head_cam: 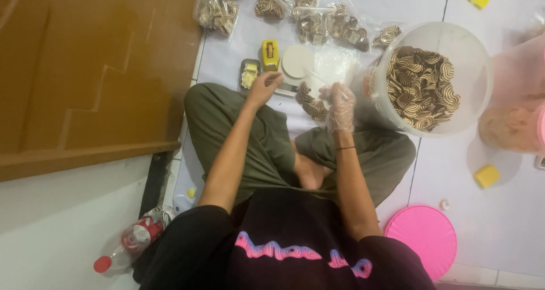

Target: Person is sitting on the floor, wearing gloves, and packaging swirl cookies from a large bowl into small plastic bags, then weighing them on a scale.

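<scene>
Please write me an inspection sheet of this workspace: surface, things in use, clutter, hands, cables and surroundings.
Surface: white tiled floor; the person sits cross-legged on it.
Things in use: clear bag between the hands; small scale; white bucket of swirl cookies; filled cookie bags.
Clutter: yellow tape dispenser, pink lid, yellow sponge, plastic bottle.
Hands: left hand bare, by the scale; right hand in a clear glove, at the bag.
Cables: nothing seen.
Surroundings: brown wooden door on the left.

The pale tiled floor (499, 222) with dark grout lines lay brightly lit; a brown wooden panelled door (91, 74) stood far left.
</scene>
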